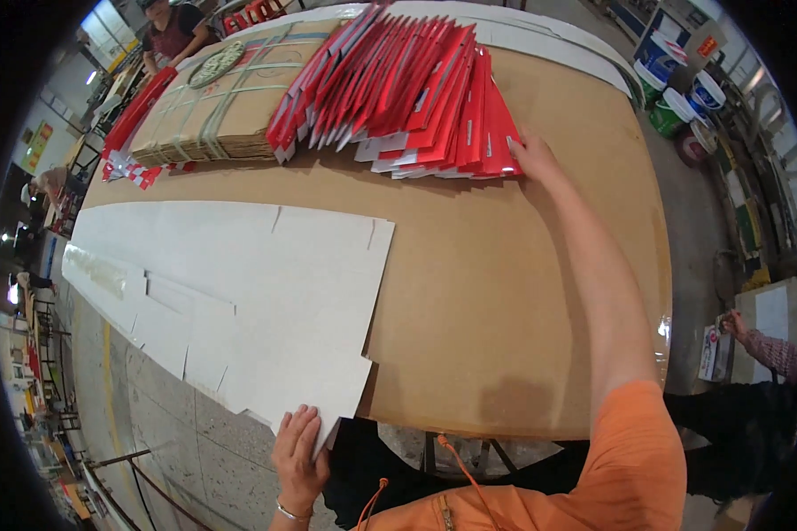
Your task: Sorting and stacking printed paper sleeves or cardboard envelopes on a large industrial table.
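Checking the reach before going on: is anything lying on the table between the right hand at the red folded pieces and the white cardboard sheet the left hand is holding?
Nothing visible does. The right hand rests on the edge of the red folded pieces, the left hand grips the white cardboard sheet at its near corner, and only bare brown table lies between them.

This is a packaging workshop or factory floor. A big brown worktop (505, 292) carries fanned red and white flat cartons (407, 97), a strapped bundle of cardboard (221, 115) and white die-cut sheets (239, 283). Paint buckets (673, 88) stand on the concrete floor (177, 425), and other workers sit nearby.
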Available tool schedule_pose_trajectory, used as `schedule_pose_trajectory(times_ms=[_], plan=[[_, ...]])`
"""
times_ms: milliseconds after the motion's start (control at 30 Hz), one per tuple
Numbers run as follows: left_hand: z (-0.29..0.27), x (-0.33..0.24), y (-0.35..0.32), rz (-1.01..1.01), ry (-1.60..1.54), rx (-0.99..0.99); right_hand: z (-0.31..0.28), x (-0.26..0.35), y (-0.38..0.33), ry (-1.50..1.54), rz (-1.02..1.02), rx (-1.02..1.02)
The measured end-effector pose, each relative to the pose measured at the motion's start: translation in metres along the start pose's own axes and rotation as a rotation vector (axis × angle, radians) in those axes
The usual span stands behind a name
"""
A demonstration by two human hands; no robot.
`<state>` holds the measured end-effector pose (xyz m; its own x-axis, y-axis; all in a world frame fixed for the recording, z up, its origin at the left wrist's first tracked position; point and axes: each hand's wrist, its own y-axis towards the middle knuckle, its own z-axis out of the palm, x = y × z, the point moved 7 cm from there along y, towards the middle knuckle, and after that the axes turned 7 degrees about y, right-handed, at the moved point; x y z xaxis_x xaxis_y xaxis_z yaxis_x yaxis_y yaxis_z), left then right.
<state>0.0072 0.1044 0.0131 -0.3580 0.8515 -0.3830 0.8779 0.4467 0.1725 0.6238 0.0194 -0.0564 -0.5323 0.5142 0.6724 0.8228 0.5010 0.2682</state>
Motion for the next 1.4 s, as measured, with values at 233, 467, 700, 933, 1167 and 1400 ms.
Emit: schedule_pose_trajectory(times_ms=[233,467,700,933,1167,1400], plan=[[-0.026,-0.075,0.041,0.411,-0.08,-0.234,-0.061,0.291,-0.31,0.211,-0.826,0.47],[-0.008,-0.134,0.031,0.459,-0.049,0.039,-0.14,0.17,-0.407,0.311,-0.249,0.161],[0.067,-0.102,0.051,0.545,0.014,0.231,-0.247,0.087,-0.473,0.456,0.202,0.074],[0.136,-0.114,0.067,0.331,-0.491,0.373,-0.26,0.041,-0.546,-0.059,-0.148,-0.253],[0.141,-0.176,0.023,0.66,-0.331,0.075,-0.248,0.044,-0.552,-0.155,-0.099,-0.329],[0.184,-0.23,0.053,0.403,-0.454,0.211,-0.243,0.046,-0.51,-0.344,0.477,-0.234]])
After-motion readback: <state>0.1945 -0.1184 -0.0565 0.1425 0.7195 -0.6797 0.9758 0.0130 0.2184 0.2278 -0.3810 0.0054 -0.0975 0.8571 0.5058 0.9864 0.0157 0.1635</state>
